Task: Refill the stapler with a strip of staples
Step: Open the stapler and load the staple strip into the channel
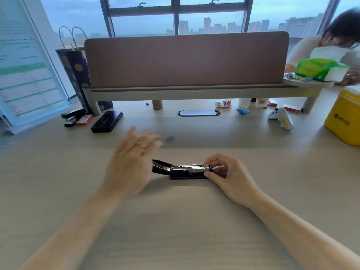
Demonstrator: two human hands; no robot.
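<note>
A black stapler (181, 170) lies sideways on the desk in front of me, its lid swung open to the left and the metal staple channel exposed. My right hand (228, 176) pinches the right end of the stapler between thumb and fingers. My left hand (134, 158) hovers above the desk just left of the stapler, blurred, fingers spread and holding nothing. A small grey strip of staples (170, 138) lies on the desk beyond my left hand's fingertips.
A second black stapler (72, 116), a red staple box (84, 120) and a black case (107, 121) sit at the back left. A white game controller (280, 117) and yellow box (343, 117) stand at right. Another person sits beyond the brown divider (185, 59).
</note>
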